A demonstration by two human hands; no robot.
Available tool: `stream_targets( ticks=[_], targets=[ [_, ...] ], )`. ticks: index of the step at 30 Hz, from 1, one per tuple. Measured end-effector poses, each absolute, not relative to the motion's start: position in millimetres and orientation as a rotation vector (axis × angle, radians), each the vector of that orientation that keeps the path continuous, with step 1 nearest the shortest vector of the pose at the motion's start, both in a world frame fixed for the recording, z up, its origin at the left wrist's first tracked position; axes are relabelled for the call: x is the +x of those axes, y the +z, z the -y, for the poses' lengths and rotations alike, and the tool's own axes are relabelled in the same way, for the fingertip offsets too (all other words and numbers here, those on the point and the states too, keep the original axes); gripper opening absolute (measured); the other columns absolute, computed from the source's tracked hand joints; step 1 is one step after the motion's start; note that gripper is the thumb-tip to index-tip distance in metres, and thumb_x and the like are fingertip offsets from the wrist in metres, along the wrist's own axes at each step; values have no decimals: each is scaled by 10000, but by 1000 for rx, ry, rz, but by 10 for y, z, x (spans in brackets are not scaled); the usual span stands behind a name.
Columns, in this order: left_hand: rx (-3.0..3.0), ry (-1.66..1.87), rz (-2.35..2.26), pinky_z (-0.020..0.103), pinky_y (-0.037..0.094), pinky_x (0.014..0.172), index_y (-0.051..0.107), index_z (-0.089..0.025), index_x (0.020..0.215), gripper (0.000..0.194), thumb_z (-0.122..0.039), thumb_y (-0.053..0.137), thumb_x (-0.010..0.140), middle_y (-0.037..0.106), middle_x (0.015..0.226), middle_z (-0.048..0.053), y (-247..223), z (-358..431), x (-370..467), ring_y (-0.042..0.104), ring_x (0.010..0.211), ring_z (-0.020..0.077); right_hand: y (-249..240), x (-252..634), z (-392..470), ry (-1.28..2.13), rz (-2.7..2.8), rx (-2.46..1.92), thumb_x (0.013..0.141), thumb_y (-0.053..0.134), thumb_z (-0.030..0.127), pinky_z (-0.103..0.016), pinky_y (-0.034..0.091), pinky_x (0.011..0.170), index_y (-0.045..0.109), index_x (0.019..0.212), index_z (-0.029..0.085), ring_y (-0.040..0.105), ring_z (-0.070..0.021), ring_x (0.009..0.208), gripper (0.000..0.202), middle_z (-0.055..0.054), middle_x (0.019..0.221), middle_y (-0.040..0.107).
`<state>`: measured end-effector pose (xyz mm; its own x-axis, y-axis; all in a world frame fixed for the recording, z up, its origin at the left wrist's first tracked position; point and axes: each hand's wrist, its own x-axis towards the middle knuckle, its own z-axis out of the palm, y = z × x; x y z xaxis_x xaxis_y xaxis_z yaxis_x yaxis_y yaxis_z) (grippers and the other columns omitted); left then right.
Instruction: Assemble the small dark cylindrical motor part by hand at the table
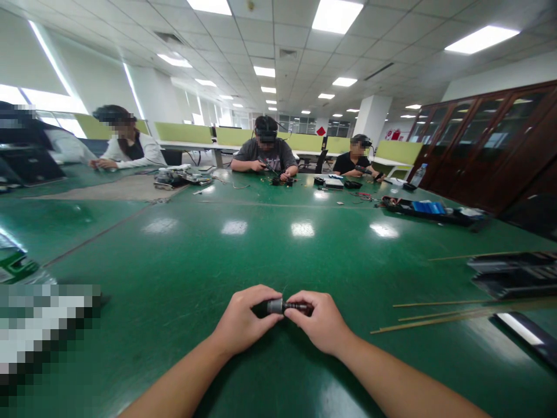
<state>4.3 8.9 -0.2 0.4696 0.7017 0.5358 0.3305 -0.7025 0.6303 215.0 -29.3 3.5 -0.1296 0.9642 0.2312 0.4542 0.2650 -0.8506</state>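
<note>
Close in front of me, just above the green table (278, 249), both my hands meet at a small part. My left hand (239, 322) pinches a grey metal cylinder (275, 306) between thumb and fingers. My right hand (324, 325) has its fingers closed on a dark, ridged shaft (298, 306), which lines up with the cylinder. The two pieces lie end to end and nearly level; whether they are joined I cannot tell. Fingers hide the outer end of the shaft.
At right lie thin yellowish rods (444, 317), black casings (513, 273) and a dark flat slab (528, 337). A pixelated object (39, 331) sits at left. Farther off is a long black housing (429, 209). Several people work across the table, one (265, 148) straight ahead.
</note>
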Motion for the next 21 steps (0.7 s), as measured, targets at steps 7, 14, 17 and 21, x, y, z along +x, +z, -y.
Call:
stream_targets(
  ticks=[7,14,17,21],
  targets=[
    [2274,1125,-867,343,540,850,700,-236,1051,253,-271,741,805,724,998,56,17,-84,42,677,922,209,63,2150,298,784,1730,-1301,828,686,243,-232,448,623,747,888,199,635,-157,693,96,-2,775,714],
    [2272,1122,-868,335,535,853,700,-238,1054,260,-280,745,801,726,992,49,21,-90,41,677,922,205,84,2149,299,773,1744,-1301,831,685,250,-237,444,625,750,895,200,633,-159,692,103,-4,774,712],
    [2273,1117,-880,331,531,861,698,-241,1055,262,-273,747,800,725,996,42,21,-83,42,676,926,199,89,2151,302,768,1741,-1299,829,688,246,-235,443,624,750,897,204,629,-155,690,102,-1,775,712],
    [2277,1112,-880,331,527,859,695,-239,1063,263,-273,742,806,722,1002,45,13,-84,35,673,930,200,84,2152,303,768,1738,-1296,828,686,238,-230,442,623,750,899,201,625,-152,686,102,-1,774,710]
  ],
)
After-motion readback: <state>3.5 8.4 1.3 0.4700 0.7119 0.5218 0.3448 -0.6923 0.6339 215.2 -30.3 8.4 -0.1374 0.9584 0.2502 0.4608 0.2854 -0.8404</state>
